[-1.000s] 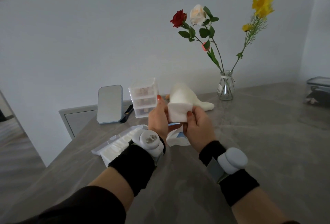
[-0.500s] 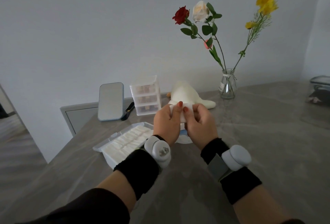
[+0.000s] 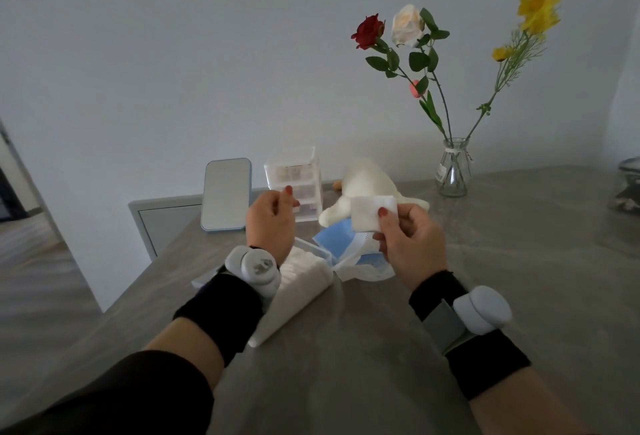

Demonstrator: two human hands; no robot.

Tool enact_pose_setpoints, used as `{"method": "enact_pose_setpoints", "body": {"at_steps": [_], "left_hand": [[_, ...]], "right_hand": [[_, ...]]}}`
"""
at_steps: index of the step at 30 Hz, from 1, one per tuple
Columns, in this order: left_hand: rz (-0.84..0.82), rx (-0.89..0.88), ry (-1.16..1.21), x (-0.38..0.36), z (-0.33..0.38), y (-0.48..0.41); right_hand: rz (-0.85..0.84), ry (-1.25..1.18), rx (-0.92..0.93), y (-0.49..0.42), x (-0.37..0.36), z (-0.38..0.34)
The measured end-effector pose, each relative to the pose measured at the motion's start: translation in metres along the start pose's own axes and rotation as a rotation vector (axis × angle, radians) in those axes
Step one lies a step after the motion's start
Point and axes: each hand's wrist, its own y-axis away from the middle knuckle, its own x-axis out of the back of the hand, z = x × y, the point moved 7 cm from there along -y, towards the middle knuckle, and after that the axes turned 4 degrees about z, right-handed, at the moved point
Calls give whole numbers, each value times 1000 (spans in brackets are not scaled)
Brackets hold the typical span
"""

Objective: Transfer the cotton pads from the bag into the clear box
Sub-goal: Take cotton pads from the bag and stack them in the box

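Mirror [image 3: 227,193]: upright at the back left, well out of the action.
Left hand [image 3: 272,223]: raised over the box, fingers loosely curled, thumb tip near the forefinger, nothing seen in them.
Box [image 3: 313,247]: flat on the table [image 3: 346,382], directly under the left wrist and partly hidden by it.
Pads [image 3: 301,282]: packed in rows inside the box, looking well filled.
Box axis: long side running from near-left away to far-right, far end just beside the bag.
Bag [image 3: 343,244]: blue and white, slumped on the table between the two hands.
Pad [image 3: 370,214]: one white square held up in the air, above the bag's far side.
Right hand [image 3: 410,244]: thumb in front, fingers behind, pinching the pad by its lower right corner.
Key relation: box down and to the left of the pad, nearer the left hand; right hand across the bag from it.
Next move, at a guess: pad carried left and down over the bag, edge lined up with the rows.
Vase [image 3: 452,171]: far right at the back, well apart.
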Motion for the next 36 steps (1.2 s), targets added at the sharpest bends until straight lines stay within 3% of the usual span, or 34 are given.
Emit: {"method": "enact_pose_setpoints", "body": {"at_steps": [6,10,19,24,29,36], "left_hand": [[-182,-76,-219,19,-11,-7],[-325,-103,-320,17,-19,-11],[-722,-277,-579,-21,-5,9],[-841,-236,-554,-24,-13,5],[-808,-300,-513,-27,-16,-5],[-946,-240,-707,-43,-39,0]], "right_hand": [[-56,149,141,2,-18,-18],[-166,371,223,-23,-50,-35],[-515,927,150,-44,-108,-29],[-607,932,96,-45,-114,-9],[-655,923,82,-46,-116,-4],[-707,1002,56,-34,-123,5]]}}
